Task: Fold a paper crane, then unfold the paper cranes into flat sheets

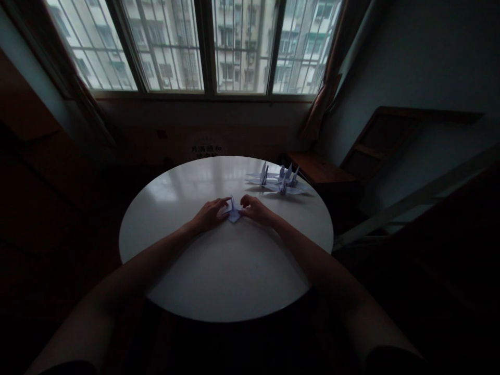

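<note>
A small piece of folded white paper point(234, 214) lies on the white oval table point(226, 271), its upper point standing up and its lower corner turned toward me. My left hand point(212, 213) holds its left edge between thumb and fingers. On the other side, my right hand point(254, 210) pinches the right edge, thumb low and fingers curled above it. Both hands rest close to the tabletop. Dim light hides the fine creases and the exact fingertip contact.
Several folded paper cranes point(283, 182) stand grouped at the table's far right. Beyond the table is a barred window point(242, 47) with curtains at its sides. A low wooden cabinet point(320, 167) sits behind the right edge, and a pale slanted rail point(390, 213) runs farther right.
</note>
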`<action>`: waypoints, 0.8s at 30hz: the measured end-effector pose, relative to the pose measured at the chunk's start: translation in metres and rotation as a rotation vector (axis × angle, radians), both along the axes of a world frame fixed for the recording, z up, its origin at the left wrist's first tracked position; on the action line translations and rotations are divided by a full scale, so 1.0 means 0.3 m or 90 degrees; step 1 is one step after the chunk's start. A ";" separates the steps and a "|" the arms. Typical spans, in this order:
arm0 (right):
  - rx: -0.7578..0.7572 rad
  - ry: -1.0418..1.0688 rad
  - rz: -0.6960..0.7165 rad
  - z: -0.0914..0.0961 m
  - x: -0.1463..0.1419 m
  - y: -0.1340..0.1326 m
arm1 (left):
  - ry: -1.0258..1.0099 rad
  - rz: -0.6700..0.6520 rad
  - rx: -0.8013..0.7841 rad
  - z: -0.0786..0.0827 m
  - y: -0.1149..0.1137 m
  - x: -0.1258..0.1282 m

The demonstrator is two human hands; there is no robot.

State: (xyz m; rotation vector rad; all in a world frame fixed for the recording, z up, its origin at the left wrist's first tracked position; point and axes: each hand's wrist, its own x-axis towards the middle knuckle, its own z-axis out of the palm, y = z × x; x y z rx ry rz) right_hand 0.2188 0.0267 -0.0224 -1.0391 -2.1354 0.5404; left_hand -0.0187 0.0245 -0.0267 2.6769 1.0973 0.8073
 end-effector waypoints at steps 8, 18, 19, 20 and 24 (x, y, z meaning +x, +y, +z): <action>0.035 -0.039 -0.065 -0.009 0.003 0.009 | -0.009 0.016 0.003 -0.003 0.001 -0.002; 0.068 -0.172 -0.103 -0.031 0.020 0.012 | 0.031 0.064 0.040 -0.011 0.014 -0.012; 0.071 -0.171 -0.101 -0.032 0.023 0.013 | 0.022 0.076 0.041 -0.017 0.018 -0.014; 0.074 -0.167 -0.096 -0.032 0.026 0.015 | 0.014 0.087 0.043 -0.022 0.021 -0.016; 0.082 -0.148 -0.068 -0.018 0.033 0.015 | 0.004 0.129 0.056 -0.027 0.021 -0.019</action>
